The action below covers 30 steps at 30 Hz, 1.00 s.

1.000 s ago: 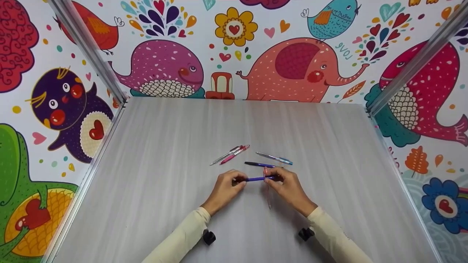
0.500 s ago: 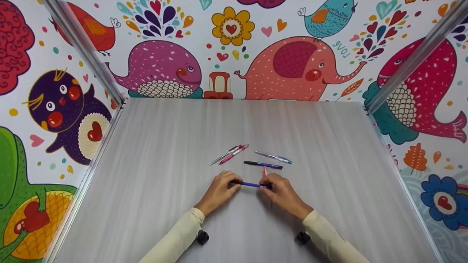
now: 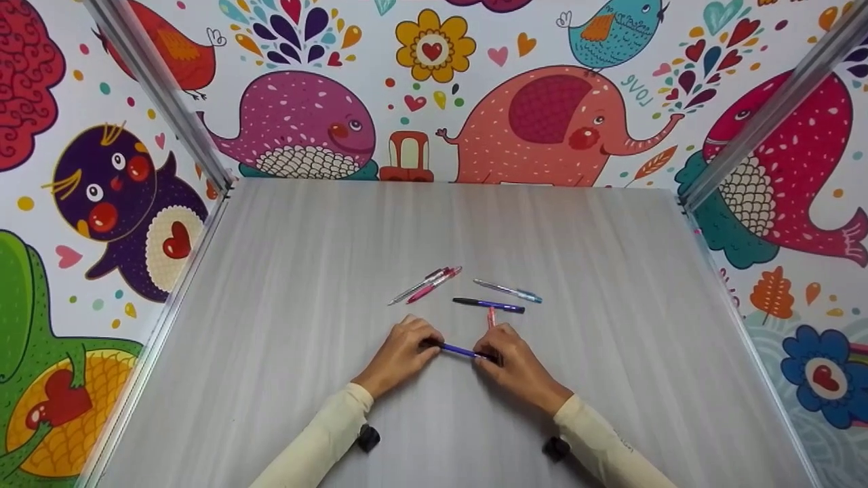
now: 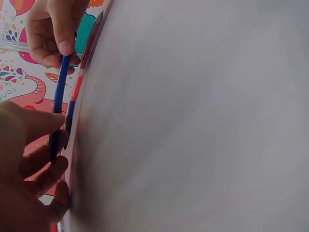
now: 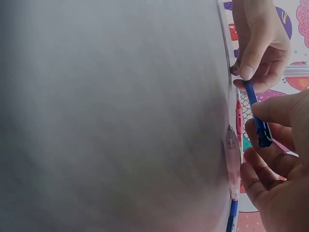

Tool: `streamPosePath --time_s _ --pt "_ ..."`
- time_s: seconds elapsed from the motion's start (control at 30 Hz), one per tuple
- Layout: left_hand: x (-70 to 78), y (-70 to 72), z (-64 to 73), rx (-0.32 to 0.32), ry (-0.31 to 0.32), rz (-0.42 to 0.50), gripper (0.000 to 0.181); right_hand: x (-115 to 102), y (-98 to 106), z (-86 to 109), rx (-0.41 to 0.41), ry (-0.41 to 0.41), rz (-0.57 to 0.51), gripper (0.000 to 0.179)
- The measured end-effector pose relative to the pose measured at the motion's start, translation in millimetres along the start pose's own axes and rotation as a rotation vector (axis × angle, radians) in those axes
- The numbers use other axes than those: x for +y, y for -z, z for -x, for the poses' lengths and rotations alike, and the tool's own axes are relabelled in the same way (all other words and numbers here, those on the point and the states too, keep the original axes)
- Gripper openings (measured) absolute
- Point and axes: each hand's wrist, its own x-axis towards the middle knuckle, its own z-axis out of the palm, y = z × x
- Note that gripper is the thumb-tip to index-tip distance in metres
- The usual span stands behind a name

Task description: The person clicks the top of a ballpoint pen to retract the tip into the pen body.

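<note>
A blue pen with dark ends spans the gap between my two hands, low over the table. My left hand pinches its dark end between thumb and fingers, as the left wrist view shows. At the other end, my right hand pinches the pen near its clip, the thumb lying along the barrel. A pink clear pen lies on the table just beyond the right hand, which hides part of it in the head view; more of this pink pen shows in the right wrist view.
Beyond the hands lie a blue-and-black pen, a clear pen with a light-blue end, a pink pen and a clear pen with a dark-red end. Printed walls and metal rails border the grey table.
Both hands have shifted left and toward the body with the blue pen. Its right end now sits nearer the body than its left. The pink clear pen stays behind on the table.
</note>
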Motion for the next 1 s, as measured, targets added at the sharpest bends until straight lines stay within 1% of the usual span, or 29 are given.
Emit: streamPosePath --time_s 0.13,0.23,0.33,0.4,0.5,0.63,0.73,0.9,1.0 --pt "-4.1 1.6 -0.3 -0.033 0.021 -0.02 0.014 3 -3 -0.4 0.023 0.047 0.05 0.021" --pt "-9.5 0.7 0.2 -0.034 0.02 -0.015 0.014 5 -6 -0.2 0.04 0.098 0.095 0.023" --pt "-14.1 -0.2 0.8 -0.032 0.022 0.01 0.014 7 -8 0.7 0.051 0.128 0.117 0.023" --pt "-16.0 -0.5 1.3 -0.029 0.019 0.026 0.014 7 -9 1.3 0.053 0.133 0.124 0.023" --pt "-17.9 -0.1 1.4 -0.042 0.033 0.049 0.014 7 -11 1.8 0.055 0.129 0.126 0.022" --pt "-20.4 0.5 1.6 -0.049 0.039 0.09 0.014 10 -14 0.8 0.107 0.197 0.137 0.026" --pt "-21.9 0.1 1.7 -0.04 0.03 0.118 0.015 13 -16 1.0 0.14 0.239 0.152 0.028" --pt "-22.7 -1.7 2.1 -0.042 0.036 0.11 0.016 14 -18 4.3 0.136 0.205 0.155 0.027" --pt "-22.3 -2.6 2.3 -0.04 0.031 0.098 0.017 15 -19 6.1 0.154 0.209 0.161 0.027"
